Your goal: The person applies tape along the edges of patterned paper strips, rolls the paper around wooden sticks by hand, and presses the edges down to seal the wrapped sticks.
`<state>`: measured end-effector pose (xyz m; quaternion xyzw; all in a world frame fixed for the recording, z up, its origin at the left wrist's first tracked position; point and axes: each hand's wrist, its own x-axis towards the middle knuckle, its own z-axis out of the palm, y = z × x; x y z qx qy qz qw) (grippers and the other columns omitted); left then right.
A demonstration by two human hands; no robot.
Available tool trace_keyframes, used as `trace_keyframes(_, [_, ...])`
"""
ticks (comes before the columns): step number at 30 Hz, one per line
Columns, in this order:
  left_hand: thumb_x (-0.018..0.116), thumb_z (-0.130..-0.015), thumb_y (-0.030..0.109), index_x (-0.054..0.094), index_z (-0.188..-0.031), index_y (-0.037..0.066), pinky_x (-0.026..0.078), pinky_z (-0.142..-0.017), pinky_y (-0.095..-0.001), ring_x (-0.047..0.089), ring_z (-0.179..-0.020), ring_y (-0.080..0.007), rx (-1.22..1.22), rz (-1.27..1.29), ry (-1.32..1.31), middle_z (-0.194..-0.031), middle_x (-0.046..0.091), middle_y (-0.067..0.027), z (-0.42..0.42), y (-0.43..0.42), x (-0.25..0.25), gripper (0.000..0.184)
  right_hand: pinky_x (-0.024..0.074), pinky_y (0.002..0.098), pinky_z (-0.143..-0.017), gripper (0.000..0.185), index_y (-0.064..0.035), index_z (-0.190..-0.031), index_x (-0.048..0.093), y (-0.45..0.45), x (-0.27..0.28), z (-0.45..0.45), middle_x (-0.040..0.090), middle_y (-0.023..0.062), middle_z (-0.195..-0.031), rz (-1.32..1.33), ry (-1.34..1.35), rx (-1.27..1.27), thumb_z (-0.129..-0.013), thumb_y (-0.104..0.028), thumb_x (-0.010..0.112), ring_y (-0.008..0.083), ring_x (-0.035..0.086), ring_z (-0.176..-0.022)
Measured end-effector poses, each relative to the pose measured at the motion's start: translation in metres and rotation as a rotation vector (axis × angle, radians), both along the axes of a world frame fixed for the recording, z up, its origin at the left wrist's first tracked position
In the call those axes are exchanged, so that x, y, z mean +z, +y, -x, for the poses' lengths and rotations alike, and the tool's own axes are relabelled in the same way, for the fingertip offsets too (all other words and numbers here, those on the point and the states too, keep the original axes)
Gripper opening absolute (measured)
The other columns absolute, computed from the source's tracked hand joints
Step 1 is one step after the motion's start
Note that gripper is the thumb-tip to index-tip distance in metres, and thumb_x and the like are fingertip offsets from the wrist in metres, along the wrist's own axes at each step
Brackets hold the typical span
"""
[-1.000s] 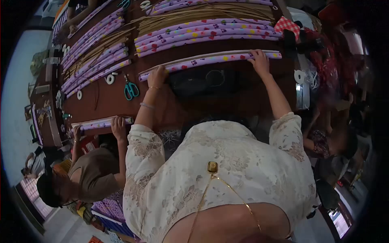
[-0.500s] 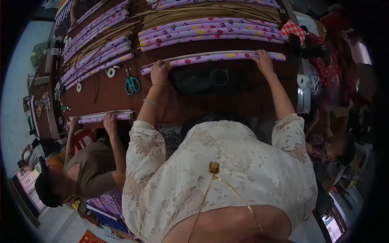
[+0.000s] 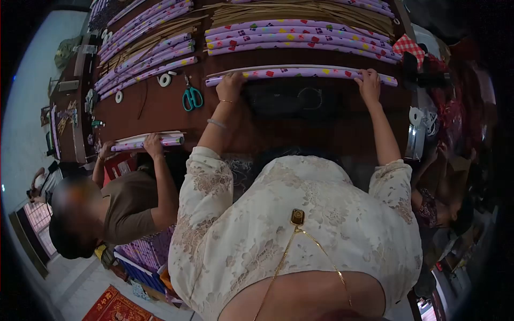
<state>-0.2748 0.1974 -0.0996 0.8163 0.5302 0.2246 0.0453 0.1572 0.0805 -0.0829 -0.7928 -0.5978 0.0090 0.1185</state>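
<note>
A long purple roll of wrapping paper [image 3: 300,73] with colourful printed shapes lies crosswise in front of me, a pale paper edge showing along its far side. My left hand [image 3: 231,86] is closed over it near its left end. Near the right end, my right hand [image 3: 369,85] grips the same roll, with the thumb set apart from the fingers. On my side of the roll lies a dark, flat item [image 3: 289,101] on the brown table [image 3: 160,115]. Teal-handled scissors [image 3: 193,99] rest left of my left hand.
Finished-looking purple rolls [image 3: 300,38] and brown paper strips [image 3: 300,13] are stacked beyond. White tape rolls [image 3: 164,79] sit at the left, another tape roll [image 3: 415,115] at the right edge. A co-worker [image 3: 128,208] at my left handles another purple roll [image 3: 171,141].
My view has turned slightly, so the scene sits further right. Both my hands stay on the roll in about the same places. The co-worker's head has turned.
</note>
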Motion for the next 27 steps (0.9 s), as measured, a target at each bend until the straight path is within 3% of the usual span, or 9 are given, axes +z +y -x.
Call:
trace_keyframes(3, [0.064,-0.069,0.028,0.063,-0.083,0.016,0.048,-0.062,-0.0343,0.059,-0.08,-0.0235,-0.034,-0.023,-0.036,-0.089,0.062,-0.0048,0.0,-0.003,0.004,0.018,0.0388,0.0431,-0.081,0.03,-0.0095,-0.103,0.054,0.0,0.0,-0.002,0.045,0.0144,-0.107,0.053,-0.006,-0.002,-0.078,-0.025,0.06,0.0331,0.044,-0.097])
trace_keyframes(5, [0.063,-0.067,0.018,0.063,-0.08,0.014,0.049,-0.061,-0.0336,0.06,-0.078,-0.0215,-0.017,-0.055,-0.066,-0.085,0.063,-0.0026,-0.002,-0.007,0.009,0.013,0.0388,0.0433,-0.081,0.031,-0.0099,-0.104,0.054,-0.001,-0.003,-0.003,0.046,0.0139,-0.107,0.043,-0.03,-0.005,-0.079,-0.027,0.059,0.0325,0.044,-0.098])
trace_keyframes(10, [0.059,-0.071,0.02,0.065,-0.08,0.014,0.049,-0.06,-0.0322,0.061,-0.076,-0.0206,0.001,-0.038,-0.082,-0.086,0.063,-0.0019,-0.002,-0.003,-0.001,0.012,0.0387,0.0417,-0.084,0.03,-0.0114,-0.107,0.055,0.001,0.001,-0.004,0.045,0.0133,-0.11,0.104,0.031,-0.005,-0.082,-0.027,0.056,0.0314,0.044,-0.102])
trace_keyframes(17, [0.058,-0.075,0.022,0.065,-0.086,0.017,0.049,-0.063,-0.0337,0.06,-0.078,-0.0219,0.023,0.045,-0.058,-0.091,0.063,-0.0003,-0.003,0.001,0.0,0.014,0.0402,0.0407,-0.083,0.029,-0.0096,-0.107,0.055,0.003,-0.005,-0.009,0.046,0.0136,-0.11,0.062,0.042,0.008,-0.084,-0.026,0.054,0.0313,0.044,-0.102])
trace_keyframes(23, [0.057,-0.077,0.02,0.063,-0.091,0.012,0.048,-0.071,-0.0338,0.058,-0.087,-0.0241,-0.037,0.069,-0.057,-0.095,0.061,-0.0048,-0.001,0.007,-0.004,0.017,0.0413,0.0399,-0.081,0.031,-0.0066,-0.107,0.056,0.007,-0.008,-0.014,0.047,0.0146,-0.111,0.052,0.081,0.063,-0.082,-0.026,0.055,0.0313,0.045,-0.101])
trace_keyframes(27, [0.063,-0.073,0.027,0.062,-0.09,0.011,0.048,-0.07,-0.035,0.058,-0.087,-0.0256,-0.082,0.094,-0.092,-0.095,0.061,-0.0072,-0.002,0.002,0.006,0.023,0.042,0.0391,-0.08,0.033,-0.0064,-0.105,0.057,0.0,0.002,-0.006,0.049,0.0159,-0.104,0.024,0.119,0.036,-0.078,-0.026,0.059,0.0314,0.048,-0.097])
